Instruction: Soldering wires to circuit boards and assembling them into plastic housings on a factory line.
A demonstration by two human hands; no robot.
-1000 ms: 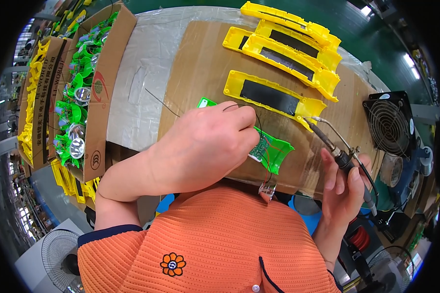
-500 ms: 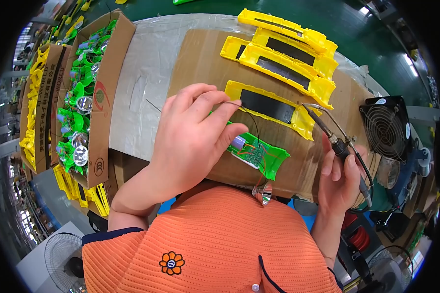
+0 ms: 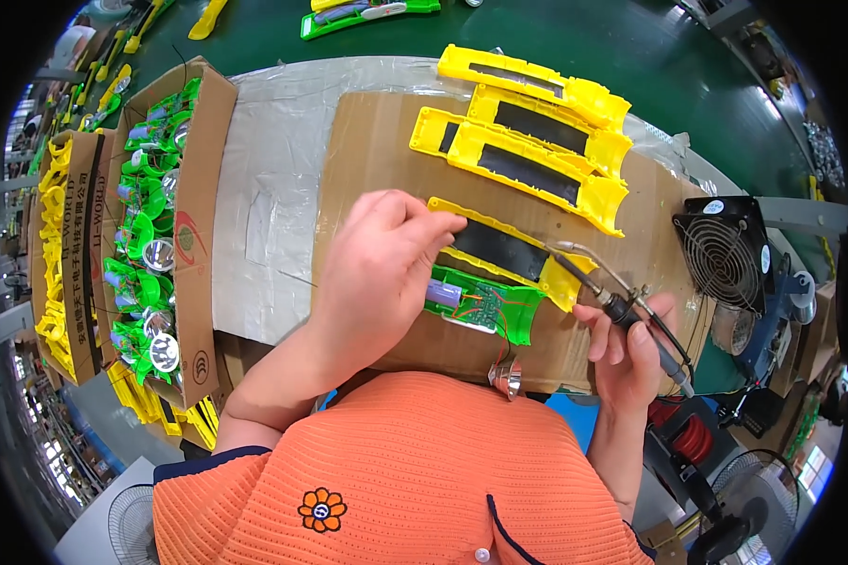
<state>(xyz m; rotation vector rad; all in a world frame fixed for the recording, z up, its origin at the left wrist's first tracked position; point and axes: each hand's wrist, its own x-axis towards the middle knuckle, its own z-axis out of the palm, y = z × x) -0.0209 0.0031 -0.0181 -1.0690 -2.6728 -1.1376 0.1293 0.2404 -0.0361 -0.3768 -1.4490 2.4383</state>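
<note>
My left hand [image 3: 372, 259] is closed, thumb and forefinger pinched together over the left end of a yellow shell half [image 3: 561, 282] with a black panel inside. A thin dark wire [image 3: 297, 280] sticks out left of that hand; its course through the fingers is mostly hidden. In my right hand [image 3: 627, 353] lies a soldering iron [image 3: 622, 311] with a curved feed tube, its tip by the shell's right end. Nearer me sits a green shell half [image 3: 520, 325] holding a purple cell [image 3: 443, 293] and a circuit board [image 3: 483, 306]. A silver reflector [image 3: 506, 379] hangs from it on wires.
Several yellow shells [image 3: 537, 127] lie stacked at the back of the cardboard sheet [image 3: 372, 141]. At left stands a carton [image 3: 207, 188] of green assemblies, beside another of yellow parts [image 3: 55, 254]. A black fan [image 3: 723, 250] stands at right. Another green unit [image 3: 367, 21] lies farther back.
My left hand has shifted slightly down and its pinch has closed over the yellow shell's end. The iron has moved left with my right hand. The whole view has shifted a little.
</note>
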